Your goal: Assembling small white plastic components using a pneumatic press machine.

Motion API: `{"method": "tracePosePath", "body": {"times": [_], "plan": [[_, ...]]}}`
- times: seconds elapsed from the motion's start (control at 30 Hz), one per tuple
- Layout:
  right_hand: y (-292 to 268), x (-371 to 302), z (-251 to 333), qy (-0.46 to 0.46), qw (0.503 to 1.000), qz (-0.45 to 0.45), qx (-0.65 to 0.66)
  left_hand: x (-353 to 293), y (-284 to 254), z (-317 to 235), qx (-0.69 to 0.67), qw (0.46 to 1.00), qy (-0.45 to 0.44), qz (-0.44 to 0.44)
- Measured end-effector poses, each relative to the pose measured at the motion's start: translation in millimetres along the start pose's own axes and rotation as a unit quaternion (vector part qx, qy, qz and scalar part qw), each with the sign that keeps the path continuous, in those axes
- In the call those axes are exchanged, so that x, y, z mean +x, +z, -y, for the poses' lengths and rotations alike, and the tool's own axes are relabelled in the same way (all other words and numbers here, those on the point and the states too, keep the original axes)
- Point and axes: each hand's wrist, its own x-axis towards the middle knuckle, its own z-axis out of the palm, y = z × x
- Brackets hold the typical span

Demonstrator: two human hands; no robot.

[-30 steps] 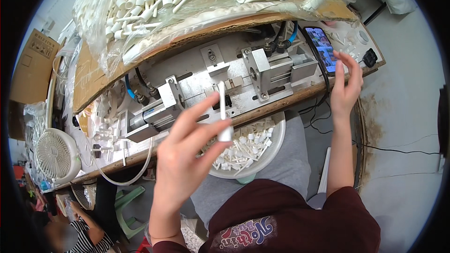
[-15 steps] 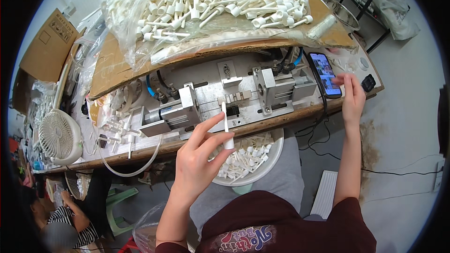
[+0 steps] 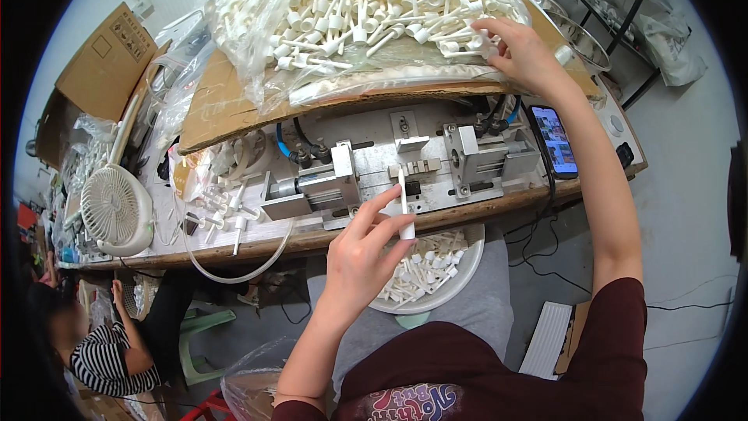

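Between the thumb and fingers of my left hand (image 3: 360, 257) is a white plastic scoop (image 3: 408, 222), its cup low and its handle pointing up. The handle's tip reaches the small slotted metal block (image 3: 419, 167) at the middle of the bench fixture. My right hand (image 3: 523, 53) is at the right edge of a heap of white scoops (image 3: 366, 1) on plastic film. Its fingers are curved and apart around scoops there; whether any is gripped is not clear. Below my left hand, a round white basin (image 3: 474, 267) on my lap holds many more scoops.
Metal cylinder units flank the block, a left one (image 3: 319, 185) and a right one (image 3: 487, 154). A cardboard sheet (image 3: 234, 123) overhangs behind them. A lit phone (image 3: 555, 140) lies right; a white fan (image 3: 117, 209) and loose scoops (image 3: 234, 206) stand left. Another person (image 3: 109, 355) sits lower left.
My right hand has gone from beside the phone up and left to the scoop heap. The left hand still holds its scoop at the block. The whole view has shifted slightly.
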Motion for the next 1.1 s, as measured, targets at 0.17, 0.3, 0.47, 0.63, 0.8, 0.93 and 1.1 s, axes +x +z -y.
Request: {"method": "tracePosePath", "body": {"times": [0.17,0.3,0.47,0.63,0.8,0.93,1.1], "plan": [[4.7,17.6,31.4,0.028,0.995,0.052,0.081,8.1,12.3,9.8,0.061,0.995,0.057,-0.059],[5.5,26.4,49.2,0.022,0.993,0.059,0.095,13.2,22.9,8.7,0.142,0.983,0.084,-0.081],[12.6,28.0,42.4,-0.001,0.992,0.071,0.1,17.0,33.0,10.9,0.233,0.966,0.092,-0.061],[5.4,24.9,52.9,-0.046,0.994,0.084,0.054,26.1,27.8,7.4,0.227,0.971,0.065,-0.036],[10.3,21.8,56.0,-0.098,0.993,0.046,0.04,27.6,24.4,5.1,0.222,0.974,0.044,-0.018],[12.2,21.1,57.2,-0.082,0.994,0.06,0.037,28.8,23.4,4.0,0.217,0.976,0.032,-0.01],[11.3,15.0,45.2,-0.061,0.995,0.057,0.05,31.6,23.4,1.0,0.213,0.977,0.023,0.0]]}}
